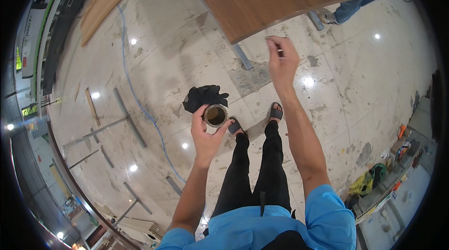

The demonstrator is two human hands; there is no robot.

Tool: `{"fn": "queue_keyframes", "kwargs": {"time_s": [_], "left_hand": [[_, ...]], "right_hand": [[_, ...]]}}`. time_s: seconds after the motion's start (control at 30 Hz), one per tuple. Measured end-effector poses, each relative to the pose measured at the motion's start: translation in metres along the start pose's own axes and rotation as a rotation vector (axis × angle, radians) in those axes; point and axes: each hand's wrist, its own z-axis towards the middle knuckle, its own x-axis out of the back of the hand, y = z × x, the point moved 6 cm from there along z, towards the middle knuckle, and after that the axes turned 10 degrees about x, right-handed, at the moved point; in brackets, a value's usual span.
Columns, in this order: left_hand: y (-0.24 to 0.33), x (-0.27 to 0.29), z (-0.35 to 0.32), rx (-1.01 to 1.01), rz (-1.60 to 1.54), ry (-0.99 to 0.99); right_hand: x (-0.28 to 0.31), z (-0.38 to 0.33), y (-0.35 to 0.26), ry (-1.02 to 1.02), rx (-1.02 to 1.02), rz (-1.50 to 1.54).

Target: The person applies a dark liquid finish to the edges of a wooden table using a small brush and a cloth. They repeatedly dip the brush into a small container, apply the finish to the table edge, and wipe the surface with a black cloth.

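My left hand (204,135) is wrapped around a round open can (216,115), its mouth facing up and its inside brownish. A crumpled black cloth or bag (204,98) shows just beyond the can, by the fingertips; whether the same hand grips it I cannot tell. My right hand (284,62) is raised ahead, close to the near corner of a dark brown wooden panel (266,2). Its thumb and fingers are curled together, with a small pale spot between them too small to name. The hand and the panel look apart.
Grey metal legs (243,57) show under the panel, and a person in blue trousers (353,10) is beyond it. A blue hose (125,58) runs over the stained tile floor, left of me. Metal frames (131,119) lie farther left. Shelving with tools and bags (374,180) stands right.
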Motion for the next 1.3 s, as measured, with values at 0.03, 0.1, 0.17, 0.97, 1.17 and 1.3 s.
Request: {"fn": "queue_keyframes", "kwargs": {"time_s": [0.03, 0.1, 0.17, 0.97, 1.17, 1.3], "left_hand": [[0.0, 0.0, 0.0, -0.004, 0.006, -0.002], [0.0, 0.0, 0.001, 0.005, 0.006, -0.001], [0.002, -0.001, 0.001, 0.0, 0.016, -0.006], [0.031, -0.043, -0.001, -0.017, 0.052, -0.105], [0.039, -0.059, 0.004, -0.029, 0.09, -0.115], [0.043, -0.067, 0.004, -0.018, 0.078, -0.124]], "right_hand": [[-0.001, 0.001, 0.0, -0.003, -0.003, 0.006], [-0.01, 0.001, -0.005, -0.16, 0.082, 0.016], [-0.006, 0.005, -0.004, -0.154, 0.1, 0.009], [0.076, 0.066, 0.028, -0.01, 0.143, -0.086], [0.116, 0.096, 0.048, 0.194, 0.107, -0.22], [0.093, 0.089, 0.049, -0.192, 0.053, -0.092]]}}
